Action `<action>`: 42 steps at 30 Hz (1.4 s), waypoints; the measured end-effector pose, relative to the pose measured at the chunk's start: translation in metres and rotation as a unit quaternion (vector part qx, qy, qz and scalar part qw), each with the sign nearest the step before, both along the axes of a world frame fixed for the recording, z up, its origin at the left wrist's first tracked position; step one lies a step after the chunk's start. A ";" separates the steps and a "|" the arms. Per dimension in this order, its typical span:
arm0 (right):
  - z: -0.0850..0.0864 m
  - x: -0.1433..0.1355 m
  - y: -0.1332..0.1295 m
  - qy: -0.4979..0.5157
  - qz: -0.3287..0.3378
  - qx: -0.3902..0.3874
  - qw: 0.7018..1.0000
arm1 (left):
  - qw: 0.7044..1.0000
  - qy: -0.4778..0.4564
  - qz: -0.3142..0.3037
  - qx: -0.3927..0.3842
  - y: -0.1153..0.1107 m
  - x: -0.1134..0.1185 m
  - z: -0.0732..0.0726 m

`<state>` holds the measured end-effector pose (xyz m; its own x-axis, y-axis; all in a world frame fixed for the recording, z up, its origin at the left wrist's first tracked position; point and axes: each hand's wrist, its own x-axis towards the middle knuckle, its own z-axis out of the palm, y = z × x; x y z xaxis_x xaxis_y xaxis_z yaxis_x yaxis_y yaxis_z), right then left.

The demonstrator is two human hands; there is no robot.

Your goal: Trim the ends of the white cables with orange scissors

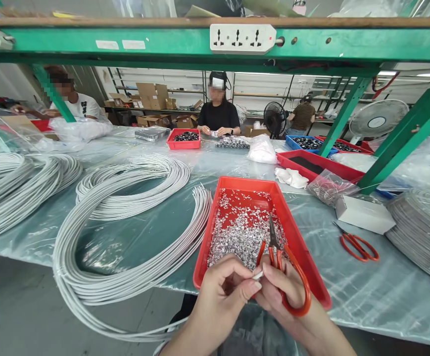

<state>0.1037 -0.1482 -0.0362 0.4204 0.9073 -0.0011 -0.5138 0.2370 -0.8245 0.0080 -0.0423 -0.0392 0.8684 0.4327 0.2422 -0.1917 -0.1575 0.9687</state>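
Observation:
My left hand [224,291] pinches the end of a thin white cable [257,276] between thumb and fingertips. Hooked on my right hand [285,291] is a pair of scissors [274,237] with orange-red handles, its blades pointing away from me. The thumb and fingertips of that hand also meet at the cable end, close to my left fingertips. Both hands are over the near part of a red tray [313,269], which holds many small shiny metal pieces [237,232]. A coil of white cables [70,242] lies to the left, some running towards my left forearm.
More cable coils [47,183] lie far left. At right are a second pair of scissors [359,247], a white box [365,215] and a wrapped coil [422,227]. A green shelf beam [163,42] crosses above. Across the table sits a person [219,113] near a red bin [183,143].

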 end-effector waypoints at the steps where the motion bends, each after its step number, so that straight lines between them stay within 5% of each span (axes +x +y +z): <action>1: 0.000 -0.002 0.001 0.027 0.012 0.008 1.000 | 1.000 -0.008 -0.001 -0.014 0.000 0.001 0.000; 4: -0.001 -0.003 0.000 0.096 0.056 0.025 0.993 | 0.999 -0.029 -0.002 -0.030 -0.001 0.005 -0.002; 7: -0.003 -0.001 -0.002 0.042 0.046 0.012 0.998 | 0.999 -0.034 0.010 -0.004 -0.001 0.005 -0.002; 10: -0.001 0.000 -0.004 -0.058 -0.033 -0.012 0.998 | 0.998 -0.025 0.041 0.046 -0.001 0.005 -0.002; 15: 0.009 -0.003 -0.007 -0.222 -0.178 -0.070 0.956 | 0.986 -0.030 0.095 0.133 -0.003 0.005 -0.002; 24: 0.004 -0.002 -0.009 -0.202 -0.153 -0.044 0.966 | 0.955 -0.066 0.134 0.257 -0.003 0.003 0.001; 27: -0.001 -0.004 -0.005 -0.032 -0.074 0.026 0.996 | 0.974 -0.072 0.125 0.177 -0.003 0.006 0.002; 30: -0.005 -0.006 0.001 0.097 -0.003 0.058 0.994 | 0.991 -0.071 0.094 0.064 -0.003 0.011 -0.001; 36: -0.004 0.000 0.004 0.029 0.005 0.047 0.998 | 0.988 -0.025 -0.071 -0.131 0.000 0.010 -0.003; 42: -0.005 0.006 0.002 -0.038 0.015 0.027 0.999 | 0.954 0.031 -0.203 -0.217 0.002 0.004 -0.009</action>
